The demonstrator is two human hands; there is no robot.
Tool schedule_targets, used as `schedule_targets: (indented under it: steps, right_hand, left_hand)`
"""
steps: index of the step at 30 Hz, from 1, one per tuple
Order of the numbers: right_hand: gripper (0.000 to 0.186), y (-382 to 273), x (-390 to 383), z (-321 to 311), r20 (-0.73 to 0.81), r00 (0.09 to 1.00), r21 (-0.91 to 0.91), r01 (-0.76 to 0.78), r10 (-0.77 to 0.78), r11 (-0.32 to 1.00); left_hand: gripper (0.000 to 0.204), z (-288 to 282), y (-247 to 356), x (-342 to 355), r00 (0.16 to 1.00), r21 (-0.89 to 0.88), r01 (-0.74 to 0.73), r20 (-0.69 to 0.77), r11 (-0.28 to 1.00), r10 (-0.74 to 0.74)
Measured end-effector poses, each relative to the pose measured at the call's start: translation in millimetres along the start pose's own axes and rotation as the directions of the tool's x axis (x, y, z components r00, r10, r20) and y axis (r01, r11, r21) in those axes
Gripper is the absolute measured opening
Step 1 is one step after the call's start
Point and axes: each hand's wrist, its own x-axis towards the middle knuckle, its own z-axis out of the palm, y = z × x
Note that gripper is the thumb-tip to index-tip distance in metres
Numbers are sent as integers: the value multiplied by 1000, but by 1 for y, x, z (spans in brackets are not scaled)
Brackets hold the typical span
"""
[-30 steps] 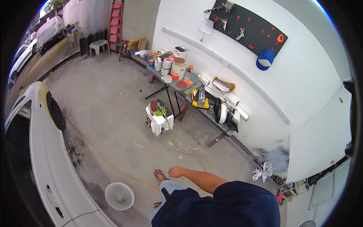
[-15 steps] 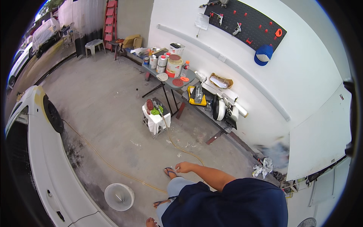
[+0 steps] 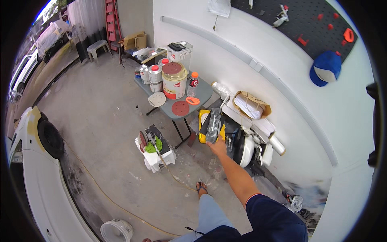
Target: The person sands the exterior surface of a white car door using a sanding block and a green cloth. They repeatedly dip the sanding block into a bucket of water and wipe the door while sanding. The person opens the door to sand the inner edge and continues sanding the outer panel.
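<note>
Honestly, that grip looks sketchy: right hand [image 3: 218,147] reaching out, fingers wrapped round the low end of a long clear bottle [image 3: 213,125].

Bottle sits mid-frame, right of the grey counter [image 3: 203,92], over a yellow box [image 3: 202,121]; its long axis runs nearly straight up the frame, top tilted a touch right. Held only at the bottom, it could tip or slip onto the junk below, I reckon. Left hand isn't visible.

Single head-worn fisheye view, looking steeply down and forward from standing height. The person's right hand [image 3: 219,147] reaches out at centre. Grey table [image 3: 203,93] lies far, white car [image 3: 34,177] near left, wall [image 3: 282,105] right.
</note>
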Motion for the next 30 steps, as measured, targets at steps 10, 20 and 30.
schedule_targets:
  steps: [10, 20, 30]
  right_hand:
    - [120, -36, 213, 24, -41, 983, -89, -180, 177, 980]
    - [103, 9, 237, -5, 23, 996, 457, -83, 81, 886]
    - [100, 69, 231, -60, 260, 939, 908, -158, -227, 388]
  left_hand:
    - [36, 350, 391, -6, 822, -29, -545, 179, 838, 541]
    - [52, 438, 614, 80, 717, 128, -697, 124, 705, 686]
    - [48, 504, 681, 113, 772, 344, -551, -136, 761, 621]
